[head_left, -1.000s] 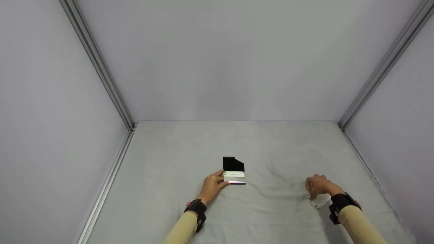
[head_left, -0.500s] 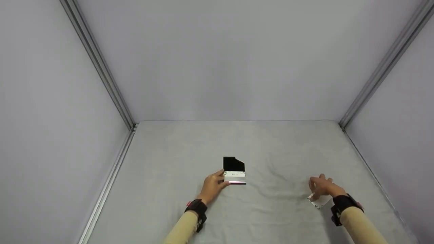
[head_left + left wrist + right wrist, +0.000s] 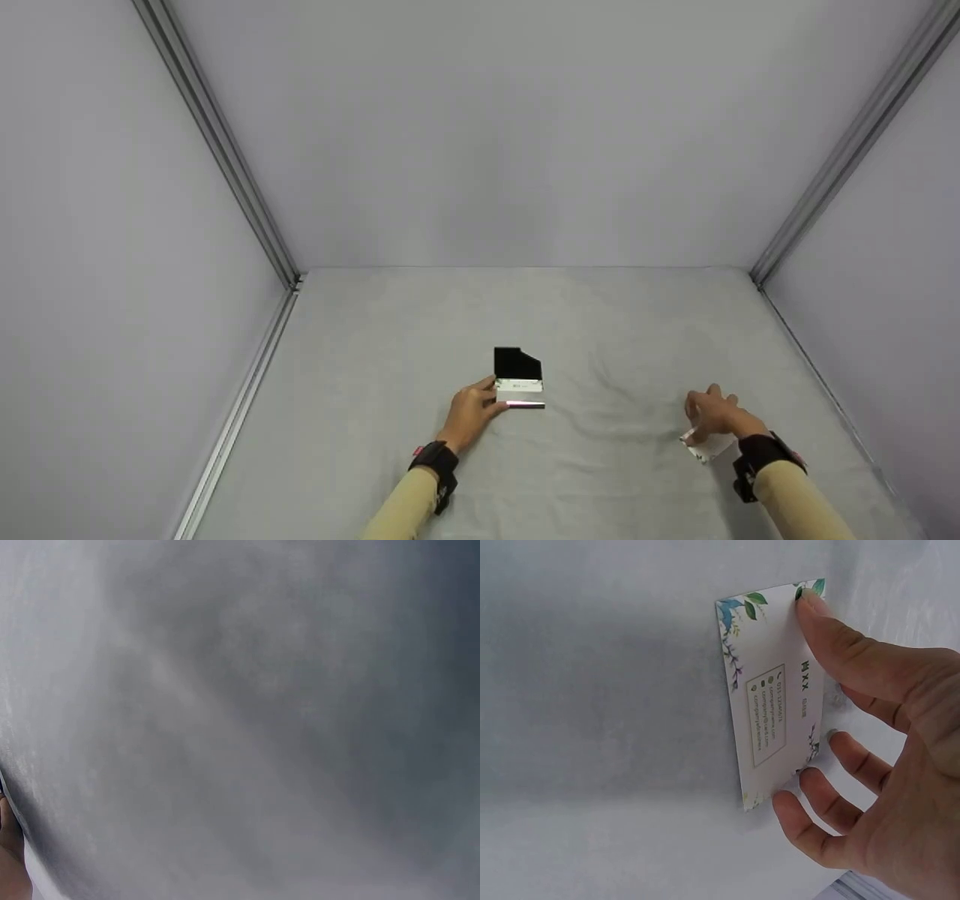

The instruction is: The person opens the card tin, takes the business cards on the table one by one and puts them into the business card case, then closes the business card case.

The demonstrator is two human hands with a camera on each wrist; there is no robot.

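Left hand (image 3: 471,411) grips the open card case (image 3: 518,379) by its side; right hand (image 3: 885,757) pinches a business card (image 3: 772,690) against the cloth (image 3: 600,465).

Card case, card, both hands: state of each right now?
card case: open, black lid up, cards inside, on the cloth.
left hand: grips the case's left end.
business card: off the cloth, printed face toward the wrist camera.
right hand: pinches the card by its edges.
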